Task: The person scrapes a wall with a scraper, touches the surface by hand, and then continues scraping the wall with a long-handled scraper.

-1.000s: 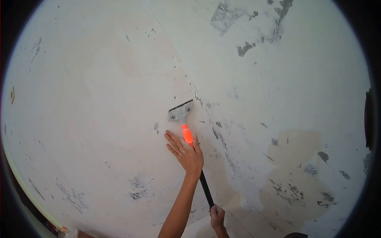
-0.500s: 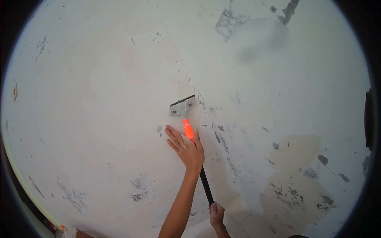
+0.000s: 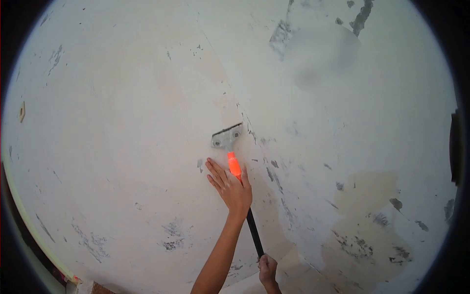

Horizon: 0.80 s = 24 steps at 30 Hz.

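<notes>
A long-handled scraper (image 3: pixel 234 164) has a grey metal head, an orange neck and a black shaft. Its wide blade lies against the pale wall surface, left of a line of dark chips. My left hand (image 3: pixel 232 188) rests over the shaft just below the orange neck, fingers stretched and spread toward the upper left, the thumb beside the neck. Lower down, my right hand (image 3: pixel 267 268) is wrapped around the bottom end of the black shaft.
The wall (image 3: pixel 127 147) is whitish, with scattered grey scuffs and chipped patches. A beige patch (image 3: pixel 372 191) shows at the lower right. A small tan fitting (image 3: pixel 22 112) is at the far left. A dark object (image 3: pixel 455 147) stands at the right edge.
The scraper head and both hands appear slightly lower in view, and the wall marks have shifted a little as well. The grips look the same.
</notes>
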Each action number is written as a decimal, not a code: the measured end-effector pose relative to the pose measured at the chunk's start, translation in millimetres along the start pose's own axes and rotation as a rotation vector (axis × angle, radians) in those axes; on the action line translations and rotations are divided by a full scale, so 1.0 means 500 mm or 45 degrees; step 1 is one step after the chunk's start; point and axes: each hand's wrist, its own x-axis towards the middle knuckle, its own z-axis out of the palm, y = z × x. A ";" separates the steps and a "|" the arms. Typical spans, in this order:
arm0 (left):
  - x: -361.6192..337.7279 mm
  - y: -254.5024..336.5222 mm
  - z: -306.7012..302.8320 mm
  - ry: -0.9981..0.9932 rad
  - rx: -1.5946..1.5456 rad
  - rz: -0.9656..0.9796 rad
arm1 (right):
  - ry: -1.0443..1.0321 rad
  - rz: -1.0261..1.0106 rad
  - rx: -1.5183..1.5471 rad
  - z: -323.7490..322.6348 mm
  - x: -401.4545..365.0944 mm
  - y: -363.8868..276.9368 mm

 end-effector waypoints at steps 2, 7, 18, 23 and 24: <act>0.010 0.004 0.001 0.036 -0.024 0.028 | 0.000 0.015 -0.009 0.010 0.015 -0.030; 0.008 -0.005 0.001 0.026 -0.018 0.034 | 0.010 0.001 -0.072 0.006 0.012 -0.017; 0.053 0.004 -0.010 0.058 -0.032 0.045 | -0.003 0.013 0.011 0.035 0.038 -0.045; 0.035 0.002 -0.003 0.048 -0.060 -0.012 | -0.014 0.020 -0.001 0.015 0.031 -0.053; 0.038 -0.002 -0.006 0.042 -0.040 0.031 | -0.021 0.032 0.038 0.015 0.028 -0.042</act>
